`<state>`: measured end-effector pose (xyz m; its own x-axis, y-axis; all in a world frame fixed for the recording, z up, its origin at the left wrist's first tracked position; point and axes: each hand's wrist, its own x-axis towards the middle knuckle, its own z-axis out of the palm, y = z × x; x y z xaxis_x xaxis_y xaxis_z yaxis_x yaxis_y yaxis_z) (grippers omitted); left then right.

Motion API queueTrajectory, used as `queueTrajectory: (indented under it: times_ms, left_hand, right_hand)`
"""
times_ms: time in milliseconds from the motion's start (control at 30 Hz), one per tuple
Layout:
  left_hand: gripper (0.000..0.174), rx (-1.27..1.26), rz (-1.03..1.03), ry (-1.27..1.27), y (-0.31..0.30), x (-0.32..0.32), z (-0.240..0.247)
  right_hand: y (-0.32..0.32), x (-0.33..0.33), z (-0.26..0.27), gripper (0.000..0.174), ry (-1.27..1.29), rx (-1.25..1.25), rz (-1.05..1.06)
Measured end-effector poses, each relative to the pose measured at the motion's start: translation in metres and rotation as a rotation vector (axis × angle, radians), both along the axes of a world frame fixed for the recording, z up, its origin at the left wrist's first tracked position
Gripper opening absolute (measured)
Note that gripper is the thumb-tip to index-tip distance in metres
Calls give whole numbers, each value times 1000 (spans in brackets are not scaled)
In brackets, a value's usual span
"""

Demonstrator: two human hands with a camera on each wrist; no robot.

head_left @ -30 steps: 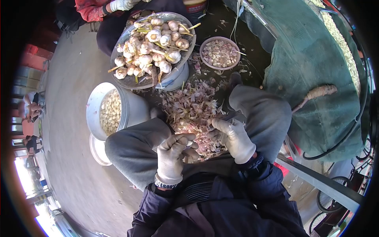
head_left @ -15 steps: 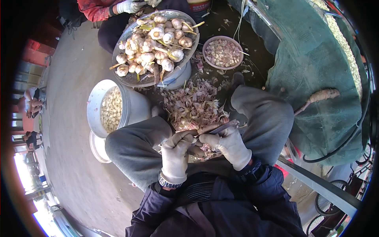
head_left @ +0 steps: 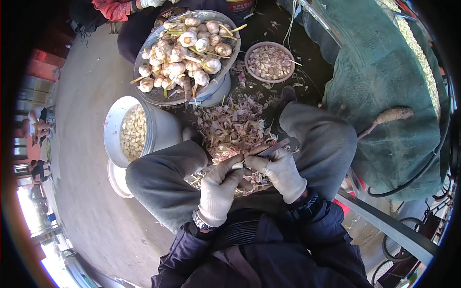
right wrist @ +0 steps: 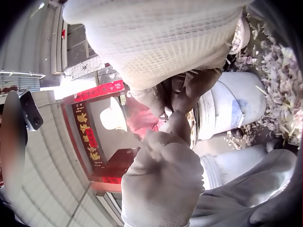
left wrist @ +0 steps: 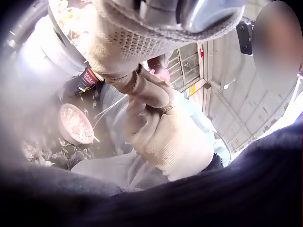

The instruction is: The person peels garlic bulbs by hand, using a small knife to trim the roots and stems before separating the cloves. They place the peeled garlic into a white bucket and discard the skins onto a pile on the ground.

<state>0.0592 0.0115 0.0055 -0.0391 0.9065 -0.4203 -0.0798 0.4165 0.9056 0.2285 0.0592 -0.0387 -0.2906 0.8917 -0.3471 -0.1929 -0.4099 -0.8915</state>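
Both hands wear pale knit gloves and meet between my grey-trousered knees. My left hand pinches a pale garlic clove at its fingertips. My right hand grips a small knife, whose blade lies against the clove and points up and to the right. In the left wrist view the left glove is blurred at the top, with the right glove curled beyond it. In the right wrist view the right glove fills the top and the left glove sits below. A heap of garlic skins lies under the hands.
A metal tray of whole garlic bulbs rests on a tub ahead. A white bucket of peeled cloves stands at my left knee. A pink bowl of cloves sits further off. A green net sack lies at the right. Another person's red sleeve is at the top.
The hands were apart a second ago; they have come together. The left hand has risen to the knife, and the clove now shows at its fingertips.
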Motion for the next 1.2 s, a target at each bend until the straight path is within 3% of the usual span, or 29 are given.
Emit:
queueTrajectory:
  times_ms: [333, 433, 600, 733, 833, 933, 1033, 1200]
  left_hand:
    - [28, 31, -9, 18, -6, -6, -5]
    - [25, 40, -16, 77, -4, -9, -3]
    - [26, 50, 8, 81, -5, -8, -6]
    - [34, -70, 57, -95, 0, -18, -7]
    - [39, -44, 63, -185, 1, -26, -5]
    - [42, -6, 72, -198, 0, -28, -5]
    - [42, -24, 74, -197, -1, -26, -1]
    - [39, -49, 16, -130, 1, -18, 1]
  right_hand:
    - [-2, 0, 0, 19, -185, 53, 70]
    - [-1, 0, 6, 20, -122, -23, 56]
    - [3, 8, 34, 17, 192, -260, -8]
    - [3, 19, 17, 19, 195, -134, 64]
    - [2, 12, 23, 20, 157, -285, 61]
    - [2, 6, 5, 26, 6, -209, 245]
    - [2, 3, 6, 26, 111, -167, 193]
    - [2, -2, 16, 22, 12, -262, 248]
